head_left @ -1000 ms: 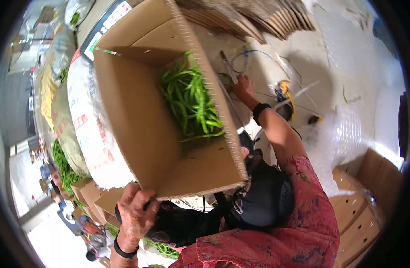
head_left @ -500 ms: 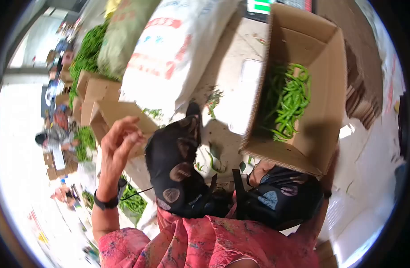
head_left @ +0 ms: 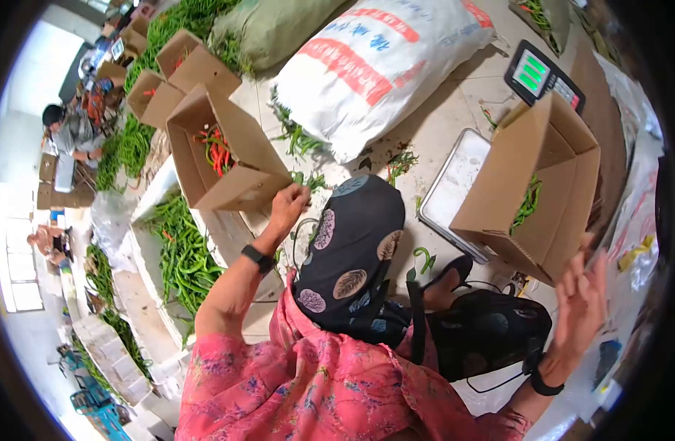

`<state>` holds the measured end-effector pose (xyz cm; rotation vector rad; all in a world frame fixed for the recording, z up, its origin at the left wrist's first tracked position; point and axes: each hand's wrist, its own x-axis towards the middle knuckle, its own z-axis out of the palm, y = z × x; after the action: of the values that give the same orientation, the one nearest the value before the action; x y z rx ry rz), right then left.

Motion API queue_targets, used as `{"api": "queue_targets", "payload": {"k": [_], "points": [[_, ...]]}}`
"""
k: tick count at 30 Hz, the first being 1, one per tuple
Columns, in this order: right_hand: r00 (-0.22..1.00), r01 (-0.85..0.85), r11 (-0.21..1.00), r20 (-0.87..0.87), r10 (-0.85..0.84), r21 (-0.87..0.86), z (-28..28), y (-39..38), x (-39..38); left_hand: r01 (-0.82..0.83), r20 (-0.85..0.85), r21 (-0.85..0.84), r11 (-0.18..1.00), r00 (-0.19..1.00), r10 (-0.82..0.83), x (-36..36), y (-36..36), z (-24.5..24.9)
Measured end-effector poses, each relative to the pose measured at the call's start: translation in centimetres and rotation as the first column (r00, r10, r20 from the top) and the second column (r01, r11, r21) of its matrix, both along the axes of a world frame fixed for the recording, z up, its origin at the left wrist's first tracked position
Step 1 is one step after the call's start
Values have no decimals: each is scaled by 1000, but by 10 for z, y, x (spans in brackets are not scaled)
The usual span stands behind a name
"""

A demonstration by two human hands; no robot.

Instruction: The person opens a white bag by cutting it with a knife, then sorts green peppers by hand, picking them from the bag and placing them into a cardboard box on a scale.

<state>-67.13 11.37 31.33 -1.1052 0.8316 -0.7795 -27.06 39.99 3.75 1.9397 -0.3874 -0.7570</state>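
Note:
My left hand (head_left: 289, 206) has its fingers curled together beside the near corner of a cardboard box (head_left: 243, 158) that holds red and green chilies; whatever is in the fingers, if anything, is hidden. On the right, my right hand (head_left: 581, 294) is raised with fingers spread, near the lower right corner of another open cardboard box (head_left: 514, 202). Some green chilies (head_left: 527, 204) show inside that box. It rests partly over a flat metal scale plate (head_left: 455, 184). Behind it is a scale display (head_left: 532, 73) with green digits.
A white printed sack (head_left: 381, 66) lies ahead on the floor, with a green sack (head_left: 279, 29) behind. A white container at left holds a heap of green chilies (head_left: 183, 257). Loose chilies and leaves lie near my knees. Another person (head_left: 77, 140) sits far left among chilies.
The view has turned and shifted. My left hand went from raised with fingers apart to curled near the left box. My right hand, hidden behind the right box before, now shows beside it.

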Motion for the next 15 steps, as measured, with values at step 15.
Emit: {"api": "queue_targets", "payload": {"k": [15], "points": [[692, -590, 793, -412, 593, 150, -232, 73, 259, -327, -148, -297, 897, 944, 295, 55, -82, -86]]}}
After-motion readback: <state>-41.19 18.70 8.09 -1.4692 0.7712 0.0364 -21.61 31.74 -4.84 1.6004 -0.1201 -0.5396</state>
